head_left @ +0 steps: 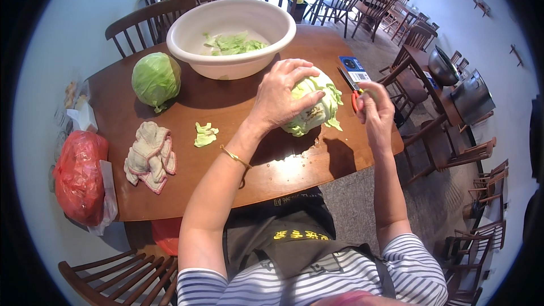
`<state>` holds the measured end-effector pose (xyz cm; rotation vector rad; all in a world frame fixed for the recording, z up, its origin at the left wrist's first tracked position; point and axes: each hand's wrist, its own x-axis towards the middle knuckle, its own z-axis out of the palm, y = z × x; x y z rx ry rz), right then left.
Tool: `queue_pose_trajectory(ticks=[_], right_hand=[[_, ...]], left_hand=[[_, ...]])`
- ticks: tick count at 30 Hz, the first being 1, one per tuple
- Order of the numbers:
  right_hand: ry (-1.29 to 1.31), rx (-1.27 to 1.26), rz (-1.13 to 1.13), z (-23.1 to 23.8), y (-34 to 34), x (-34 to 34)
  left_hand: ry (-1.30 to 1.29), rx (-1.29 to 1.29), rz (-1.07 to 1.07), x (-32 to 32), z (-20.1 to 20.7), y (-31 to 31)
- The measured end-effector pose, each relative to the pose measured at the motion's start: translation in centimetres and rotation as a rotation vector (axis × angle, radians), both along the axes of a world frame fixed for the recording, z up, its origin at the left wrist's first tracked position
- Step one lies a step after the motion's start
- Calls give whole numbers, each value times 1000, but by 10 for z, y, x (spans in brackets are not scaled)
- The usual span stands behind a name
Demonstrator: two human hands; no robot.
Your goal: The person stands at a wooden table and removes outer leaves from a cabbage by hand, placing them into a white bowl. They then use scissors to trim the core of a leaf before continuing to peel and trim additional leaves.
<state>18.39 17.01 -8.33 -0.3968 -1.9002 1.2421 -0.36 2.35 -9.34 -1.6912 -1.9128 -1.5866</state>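
My left hand (286,93) lies over the top of a pale green cabbage (311,114), its fingers spread and pressing on the head. Ragged leaf edges and brownish marks show on the cabbage's near side. Closed at the table's right side, my right hand (375,105) has its fingers at the red handle of what look like scissors (355,101). Their dark blade points away and to the left; the grip is partly hidden. A second, whole cabbage (156,82) sits at the left. One torn leaf piece (205,134) lies on the wooden table (226,184).
A large white basin (232,68) with leaf pieces (235,43) stands at the back. A crumpled cloth (151,156) and red plastic bag (82,173) are on the left. A blue-and-white card (353,68) lies near the right edge. Chairs surround the table; metal pots (473,97) stand farther right.
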Motion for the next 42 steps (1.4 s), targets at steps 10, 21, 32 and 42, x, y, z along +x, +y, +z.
queue_pose_trajectory(ticks=[10,21,32,42], right_hand=[[-205,-423,74,-22,-8,-18],[-275,-379,58,-19,-20,-15],[-226,-87,-20,-33,-24,-16],[335,-3,36,-26,-28,-11]], left_hand=[[3,49,30,-3,-5,5],[-24,-8,5,-3,-3,2],[-24,-2,4,-4,-4,3],[-80,39,12,-12,-7,4]])
